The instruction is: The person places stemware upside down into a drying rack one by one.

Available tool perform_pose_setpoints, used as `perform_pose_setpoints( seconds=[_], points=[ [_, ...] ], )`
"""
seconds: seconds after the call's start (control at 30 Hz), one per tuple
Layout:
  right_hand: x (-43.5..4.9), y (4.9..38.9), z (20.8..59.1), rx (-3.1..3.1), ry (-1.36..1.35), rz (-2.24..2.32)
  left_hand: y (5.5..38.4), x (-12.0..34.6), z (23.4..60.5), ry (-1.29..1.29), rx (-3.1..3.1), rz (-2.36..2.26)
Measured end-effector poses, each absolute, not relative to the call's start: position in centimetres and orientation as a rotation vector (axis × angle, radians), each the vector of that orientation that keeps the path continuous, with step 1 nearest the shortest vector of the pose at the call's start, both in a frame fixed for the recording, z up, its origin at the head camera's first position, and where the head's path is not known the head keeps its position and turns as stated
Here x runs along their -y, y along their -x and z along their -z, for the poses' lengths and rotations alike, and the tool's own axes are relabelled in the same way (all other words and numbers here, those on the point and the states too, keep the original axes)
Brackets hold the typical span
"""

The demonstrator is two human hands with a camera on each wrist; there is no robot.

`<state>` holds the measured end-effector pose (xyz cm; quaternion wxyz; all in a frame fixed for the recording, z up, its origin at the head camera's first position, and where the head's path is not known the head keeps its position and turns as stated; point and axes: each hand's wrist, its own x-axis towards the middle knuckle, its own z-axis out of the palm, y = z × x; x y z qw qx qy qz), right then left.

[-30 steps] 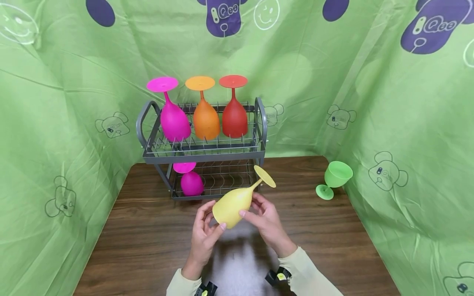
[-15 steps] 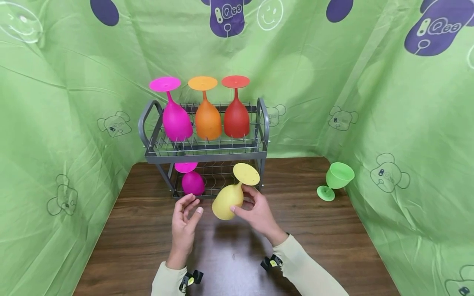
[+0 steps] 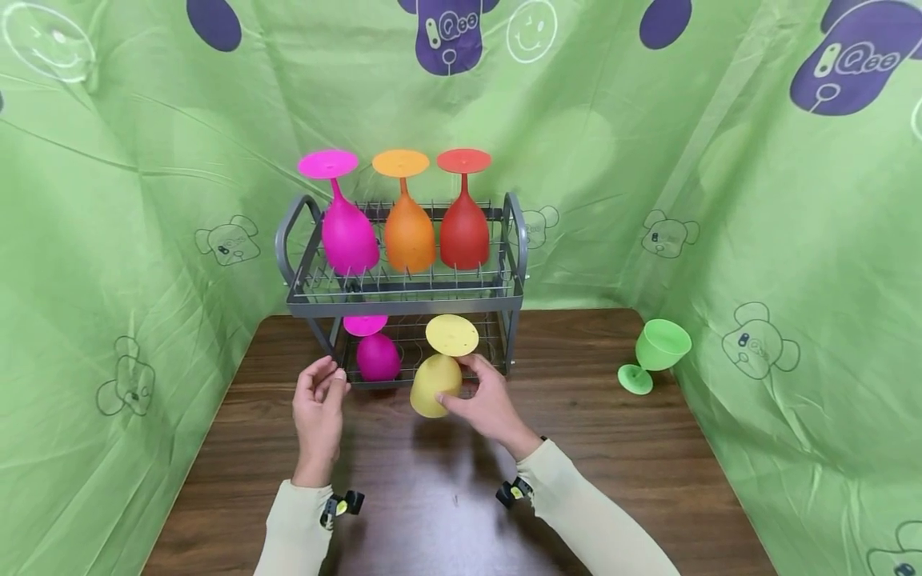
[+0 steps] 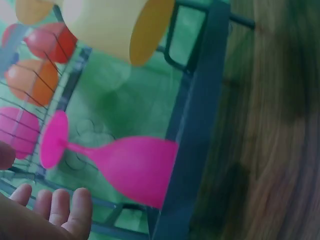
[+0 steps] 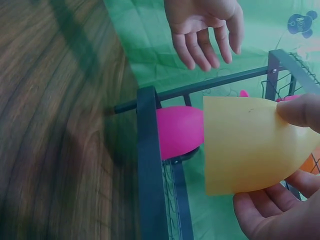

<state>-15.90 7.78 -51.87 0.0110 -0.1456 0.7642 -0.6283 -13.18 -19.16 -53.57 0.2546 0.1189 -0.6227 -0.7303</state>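
A yellow goblet, upside down with its foot on top, is held by my right hand in front of the rack's lower tier. Thumb and fingers grip its bowl from two sides. My left hand holds nothing, its fingers loosely bent, left of the goblet and near the rack's front left corner. Behind it a magenta goblet stands inverted on the lower tier, seen also in the left wrist view as a pink goblet. The two-tier dish rack is dark grey metal.
Inverted magenta, orange and red goblets stand on the upper tier. At the right a green goblet lies tipped on the wooden table. Green patterned cloth surrounds the table on three sides.
My left hand has let go of the yellow goblet and moved left. My right hand has turned the goblet more upright, foot up, and brought it left and closer to the rack.
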Motion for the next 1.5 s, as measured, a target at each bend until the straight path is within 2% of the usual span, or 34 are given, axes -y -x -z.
perform_pose_setpoints(
  seconds=[0.5, 1.13, 1.5],
  points=[
    [-6.0, 18.4, 51.9, -2.612, 0.530, 1.722, 18.1, 22.7, 54.9, -0.495, 1.702, 1.883],
    [-4.5, 24.6, 53.3, -2.603, 0.457, 1.658, 20.3, 24.1, 55.5, -0.572, 1.829, 1.724],
    [-4.4, 25.4, 54.9, -2.665, 0.421, 1.595, 20.8, 24.3, 55.7, -0.576, 1.840, 1.754]
  ],
)
